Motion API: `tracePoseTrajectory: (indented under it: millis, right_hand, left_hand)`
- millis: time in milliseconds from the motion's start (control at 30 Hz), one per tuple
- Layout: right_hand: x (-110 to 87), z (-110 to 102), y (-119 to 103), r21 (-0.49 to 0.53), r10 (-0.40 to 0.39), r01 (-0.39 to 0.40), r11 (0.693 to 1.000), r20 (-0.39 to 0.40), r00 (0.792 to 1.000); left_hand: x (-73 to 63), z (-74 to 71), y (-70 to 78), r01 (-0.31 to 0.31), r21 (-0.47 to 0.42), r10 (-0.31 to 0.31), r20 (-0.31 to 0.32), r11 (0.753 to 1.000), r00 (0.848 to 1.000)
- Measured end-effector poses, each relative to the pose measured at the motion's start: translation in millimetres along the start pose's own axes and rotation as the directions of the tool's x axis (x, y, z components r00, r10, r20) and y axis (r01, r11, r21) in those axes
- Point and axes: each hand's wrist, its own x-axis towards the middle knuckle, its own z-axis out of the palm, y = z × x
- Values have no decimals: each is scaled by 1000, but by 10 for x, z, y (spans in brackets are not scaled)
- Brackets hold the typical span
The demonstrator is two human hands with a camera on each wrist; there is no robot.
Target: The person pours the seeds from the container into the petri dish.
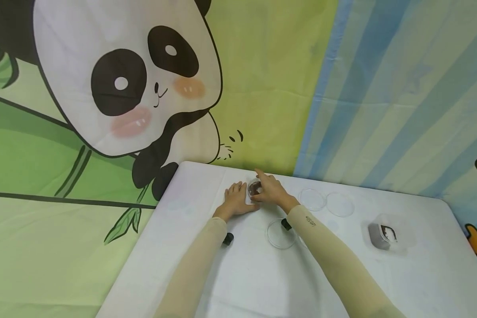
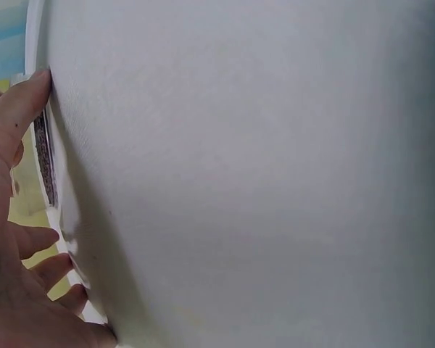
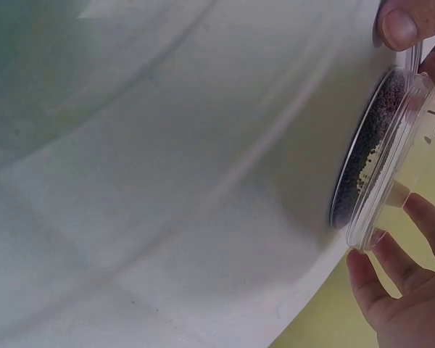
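Note:
A clear round petri dish (image 1: 255, 189) with dark granules and a pale patch stands near the table's far edge. In the right wrist view its clear lid (image 3: 386, 181) lies over the dark granules (image 3: 366, 148). My right hand (image 1: 272, 191) spans the dish from above, fingers (image 3: 393, 262) curved at the lid's rim. My left hand (image 1: 235, 199) rests on the table just left of it, fingers spread and thumb along the near side. In the left wrist view the thumb (image 2: 25, 105) overlaps the dish (image 2: 45, 163), hiding part of it.
Two clear round dishes or lids (image 1: 312, 199) lie right of my hands. Another clear disc (image 1: 274, 242) is nearer, beside my right forearm, which partly covers one more. Farther right stands a translucent tub (image 1: 377, 236) with dark and white contents. A panda-printed curtain (image 1: 258, 88) hangs behind the table.

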Motion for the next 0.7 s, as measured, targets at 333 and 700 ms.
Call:
tracePoseTrajectory:
  millis: [333,700]
  right_hand:
    - [-40,12,31,-44,-1,2,999,18,1000]
    - [-261,-143,36,-10,18,-18,1000,9,1000]
  left_hand:
    - [-14,13,52,2,21,-2,3,1000,1000]
    - [-175,-117,93,-91,60,96,-89,994,991]
